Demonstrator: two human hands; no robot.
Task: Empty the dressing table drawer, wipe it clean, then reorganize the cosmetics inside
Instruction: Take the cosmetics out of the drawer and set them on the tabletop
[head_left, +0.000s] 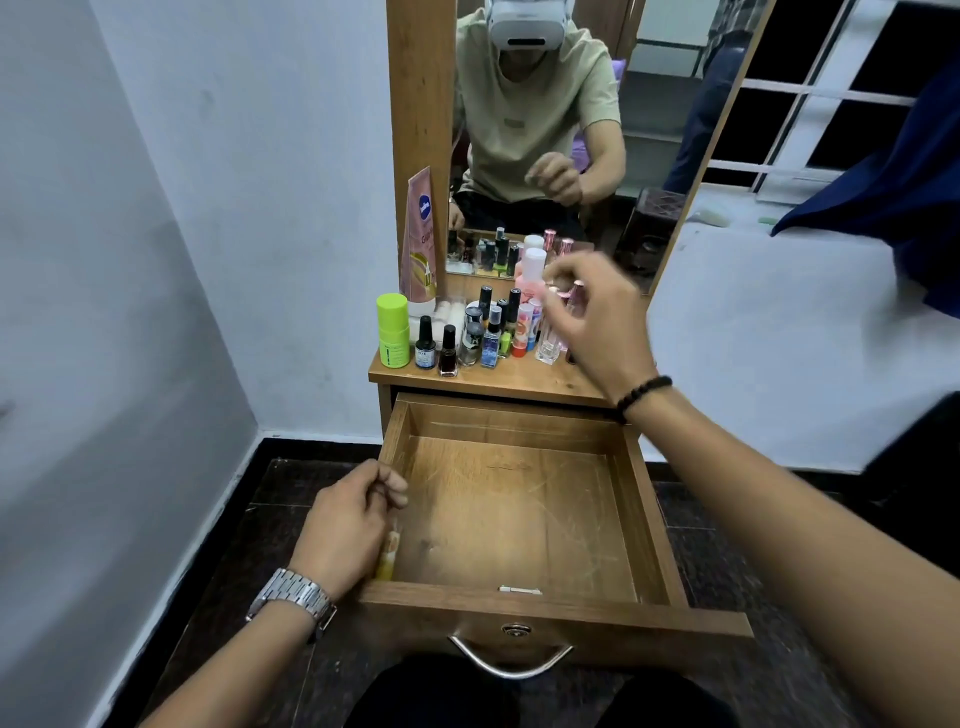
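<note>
Our left hand (345, 525) gripped a yellow tube (389, 553) lying lengthwise along the drawer's (519, 603) left wall; our right hand (597, 317) hovered loosely curled over the desk (519, 376) bottles (493, 332).

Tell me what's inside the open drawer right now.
The drawer holds a small pale stick by its front wall and a yellowish item at the left wall, partly covered by the left hand.

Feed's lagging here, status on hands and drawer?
Left hand curled at the drawer left wall. Right hand blurred over tabletop bottles, grip unclear. Drawer open, nearly bare; small white stick at front.
</note>
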